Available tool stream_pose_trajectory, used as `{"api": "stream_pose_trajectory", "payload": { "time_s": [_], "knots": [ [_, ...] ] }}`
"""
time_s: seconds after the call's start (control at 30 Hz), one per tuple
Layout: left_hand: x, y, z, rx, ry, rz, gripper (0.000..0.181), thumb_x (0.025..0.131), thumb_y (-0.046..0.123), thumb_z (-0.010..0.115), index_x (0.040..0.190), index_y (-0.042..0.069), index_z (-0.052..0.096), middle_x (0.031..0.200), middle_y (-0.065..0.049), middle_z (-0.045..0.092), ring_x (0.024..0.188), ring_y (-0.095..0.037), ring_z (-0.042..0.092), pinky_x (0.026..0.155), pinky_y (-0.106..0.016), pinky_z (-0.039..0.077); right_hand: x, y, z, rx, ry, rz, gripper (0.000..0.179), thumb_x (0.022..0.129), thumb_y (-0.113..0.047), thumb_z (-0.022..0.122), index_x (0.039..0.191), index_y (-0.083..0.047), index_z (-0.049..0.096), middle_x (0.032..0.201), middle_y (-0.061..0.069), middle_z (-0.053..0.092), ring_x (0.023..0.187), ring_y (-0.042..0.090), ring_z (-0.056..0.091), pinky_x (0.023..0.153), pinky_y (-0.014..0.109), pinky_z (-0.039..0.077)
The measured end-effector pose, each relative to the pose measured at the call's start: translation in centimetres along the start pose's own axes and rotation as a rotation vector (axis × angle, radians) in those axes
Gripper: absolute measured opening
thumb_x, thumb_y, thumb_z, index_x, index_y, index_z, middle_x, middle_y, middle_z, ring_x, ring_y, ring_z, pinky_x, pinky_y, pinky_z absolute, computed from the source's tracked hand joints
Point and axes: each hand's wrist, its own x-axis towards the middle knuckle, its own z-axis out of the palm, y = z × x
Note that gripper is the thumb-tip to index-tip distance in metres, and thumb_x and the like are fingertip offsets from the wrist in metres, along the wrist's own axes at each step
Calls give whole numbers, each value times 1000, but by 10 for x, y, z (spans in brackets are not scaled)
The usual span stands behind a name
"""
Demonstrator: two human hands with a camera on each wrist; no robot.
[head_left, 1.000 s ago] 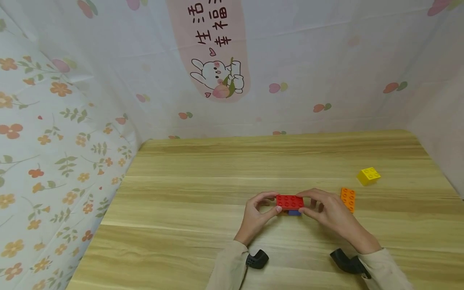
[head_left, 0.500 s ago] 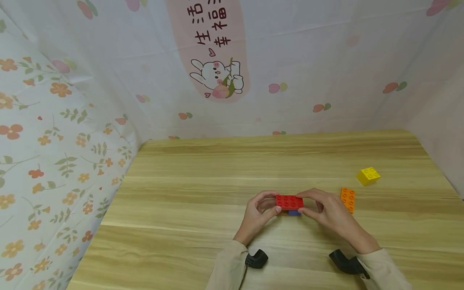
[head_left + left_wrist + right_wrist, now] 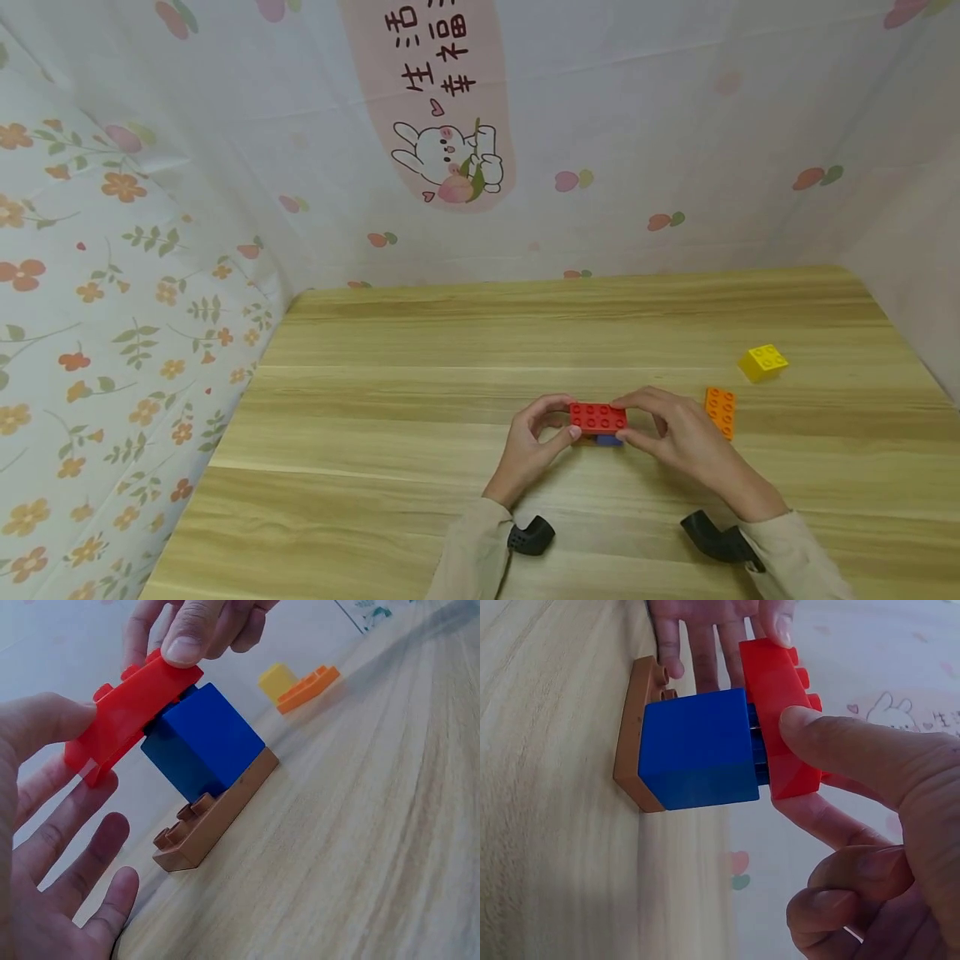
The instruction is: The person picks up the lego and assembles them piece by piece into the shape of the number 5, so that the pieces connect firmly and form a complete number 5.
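Observation:
A red toy building brick [image 3: 597,418] with two rows of studs lies over the right end of a blue brick [image 3: 697,750]. Part of the blue studs shows in a gap under the red one in the right wrist view. The blue brick stands on one end of a flat brown building plate [image 3: 217,829], whose bare studs stick out to the left. My left hand [image 3: 525,454] pinches the red brick's left end between thumb and fingertips, its other fingers spread. At the opposite end, my right hand [image 3: 686,437] pinches the same brick, remaining fingers curled.
Just beyond my right hand lies an orange studded plate [image 3: 720,412] on the wooden table [image 3: 375,467]. Farther back on the right sits a yellow brick [image 3: 763,363]. Printed cloth [image 3: 637,108] hangs behind the table and along its left side.

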Motion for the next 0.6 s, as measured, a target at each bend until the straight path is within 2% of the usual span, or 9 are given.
{"api": "stream_pose_trajectory", "payload": {
  "time_s": [0.47, 0.6],
  "knots": [
    [0, -1, 3, 43, 33, 61, 34, 86, 0, 64, 116, -12, 54, 115, -22, 58, 100, -27, 56, 89, -52, 43, -3, 6, 1, 48, 7, 14, 36, 69, -9, 81, 103, -15, 69, 88, -9, 64, 50, -1, 30, 41, 16, 29],
    [0, -1, 3, 45, 39, 74, 34, 85, -1, 64, 116, -12, 55, 114, -22, 59, 101, -27, 56, 88, -54, 43, -5, 7, 2, 52, 12, 22, 36, 70, -10, 81, 103, -16, 69, 86, -10, 63, 50, -1, 30, 41, 16, 28]
  ]
}}
